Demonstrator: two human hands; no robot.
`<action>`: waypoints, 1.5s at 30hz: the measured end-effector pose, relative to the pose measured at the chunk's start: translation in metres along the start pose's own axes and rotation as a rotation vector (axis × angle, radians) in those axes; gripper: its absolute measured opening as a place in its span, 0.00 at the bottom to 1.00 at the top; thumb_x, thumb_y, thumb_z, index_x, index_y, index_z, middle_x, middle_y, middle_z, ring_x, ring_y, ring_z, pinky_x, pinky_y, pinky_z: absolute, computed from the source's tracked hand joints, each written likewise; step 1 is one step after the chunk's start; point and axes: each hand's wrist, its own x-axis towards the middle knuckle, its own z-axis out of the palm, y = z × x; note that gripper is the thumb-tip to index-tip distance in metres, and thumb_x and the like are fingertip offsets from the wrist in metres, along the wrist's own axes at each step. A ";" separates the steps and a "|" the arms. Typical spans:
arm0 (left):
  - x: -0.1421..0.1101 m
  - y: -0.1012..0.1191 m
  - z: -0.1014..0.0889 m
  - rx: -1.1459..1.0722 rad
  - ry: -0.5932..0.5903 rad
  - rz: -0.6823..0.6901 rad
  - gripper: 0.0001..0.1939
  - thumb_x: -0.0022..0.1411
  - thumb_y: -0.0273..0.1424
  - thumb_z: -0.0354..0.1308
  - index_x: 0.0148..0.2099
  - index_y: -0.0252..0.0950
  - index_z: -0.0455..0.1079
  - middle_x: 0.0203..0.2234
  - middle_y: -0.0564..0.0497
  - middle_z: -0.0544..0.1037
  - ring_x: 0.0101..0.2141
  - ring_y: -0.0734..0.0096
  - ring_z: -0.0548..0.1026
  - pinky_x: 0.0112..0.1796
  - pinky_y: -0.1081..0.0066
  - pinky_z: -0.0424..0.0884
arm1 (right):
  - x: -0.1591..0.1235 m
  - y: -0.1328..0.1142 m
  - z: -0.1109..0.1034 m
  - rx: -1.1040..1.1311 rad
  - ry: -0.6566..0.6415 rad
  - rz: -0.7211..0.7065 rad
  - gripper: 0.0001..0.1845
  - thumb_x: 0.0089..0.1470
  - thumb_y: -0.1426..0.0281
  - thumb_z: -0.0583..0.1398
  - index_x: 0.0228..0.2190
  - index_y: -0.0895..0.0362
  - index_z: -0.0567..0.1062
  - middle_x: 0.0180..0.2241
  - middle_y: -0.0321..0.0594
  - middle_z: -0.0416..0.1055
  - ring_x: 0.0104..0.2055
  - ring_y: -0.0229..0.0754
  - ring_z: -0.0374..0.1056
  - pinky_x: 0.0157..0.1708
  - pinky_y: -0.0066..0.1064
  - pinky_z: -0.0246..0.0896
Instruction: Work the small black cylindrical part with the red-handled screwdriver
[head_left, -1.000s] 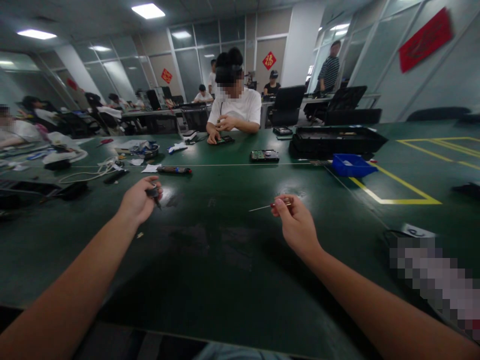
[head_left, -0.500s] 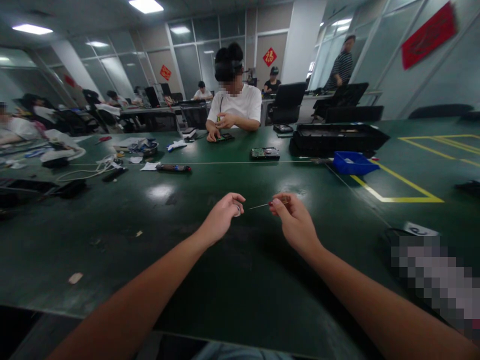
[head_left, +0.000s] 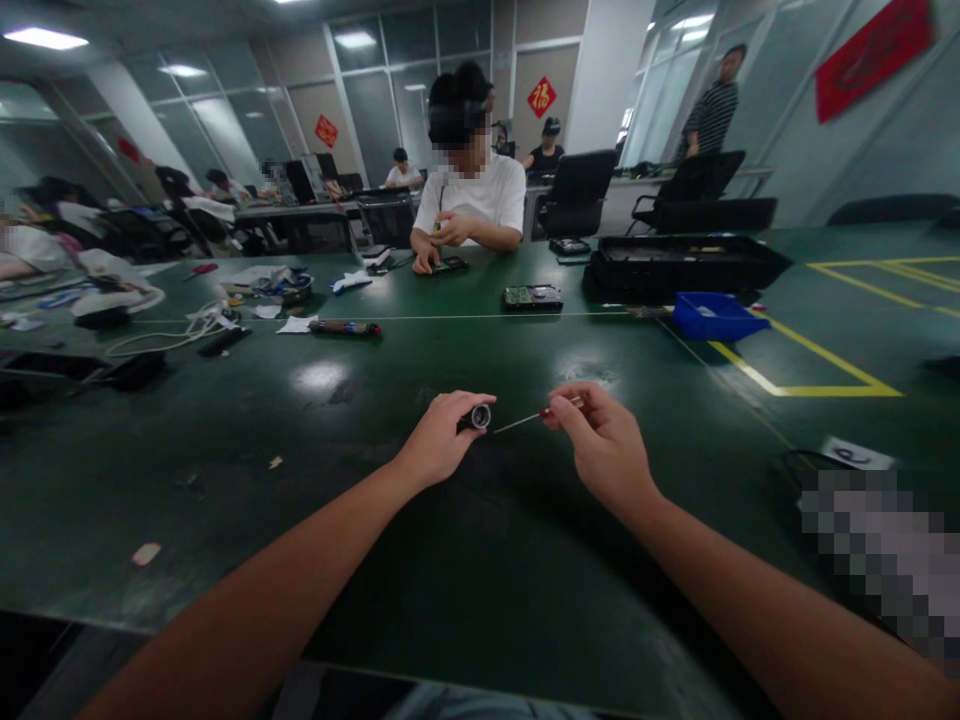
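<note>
A small black cylinder [head_left: 480, 416] with a silver-rimmed round end is held in my left hand [head_left: 436, 440], fingers closed around it and the round end turned towards me. Its exact kind does not show. My right hand [head_left: 606, 440] pinches a screwdriver [head_left: 519, 422] near its red collar. The thin metal shaft points left and slightly down, its tip just short of the cylinder and apart from it. Most of the screwdriver's handle is hidden by my fingers. Both hands are above the green table [head_left: 480, 590].
Across the table a person in a white shirt [head_left: 480, 205] handles a circuit board. An opened hard drive [head_left: 532, 297], a black tray [head_left: 686, 270] and a blue bin [head_left: 716, 318] lie beyond my hands. A dark pen-shaped tool [head_left: 345, 328] and white cables [head_left: 176, 335] are left.
My left hand has turned, so the cylinder's round end now shows. The right hand has tilted, and the screwdriver's tip is lower. The view has shifted slightly.
</note>
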 end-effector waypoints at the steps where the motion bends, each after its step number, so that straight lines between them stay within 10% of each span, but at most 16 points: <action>1: 0.000 0.001 -0.001 -0.006 0.016 -0.014 0.22 0.62 0.23 0.61 0.57 0.41 0.70 0.52 0.48 0.75 0.54 0.60 0.70 0.57 0.55 0.64 | 0.000 0.000 0.000 0.034 0.009 -0.004 0.11 0.60 0.61 0.60 0.37 0.55 0.75 0.32 0.40 0.78 0.34 0.44 0.75 0.38 0.38 0.70; 18: -0.001 0.006 -0.005 -0.031 0.040 0.010 0.20 0.62 0.27 0.63 0.56 0.41 0.72 0.52 0.50 0.78 0.54 0.62 0.72 0.57 0.58 0.65 | 0.000 0.000 0.003 -0.109 -0.013 -0.040 0.13 0.62 0.60 0.59 0.42 0.55 0.75 0.36 0.42 0.80 0.39 0.45 0.77 0.41 0.38 0.69; 28: -0.001 0.001 -0.003 0.003 0.024 0.065 0.19 0.61 0.29 0.65 0.55 0.43 0.73 0.50 0.50 0.78 0.52 0.61 0.73 0.55 0.57 0.66 | -0.004 -0.008 0.001 -0.482 0.056 -0.121 0.29 0.59 0.50 0.60 0.15 0.53 0.64 0.12 0.30 0.58 0.16 0.35 0.56 0.19 0.30 0.48; 45: 0.000 -0.005 -0.003 -0.006 0.040 0.046 0.20 0.61 0.27 0.65 0.55 0.41 0.73 0.50 0.50 0.78 0.51 0.62 0.73 0.55 0.58 0.66 | -0.006 -0.007 0.000 -0.432 -0.155 -0.264 0.08 0.60 0.63 0.62 0.39 0.53 0.76 0.35 0.41 0.78 0.36 0.46 0.75 0.36 0.39 0.68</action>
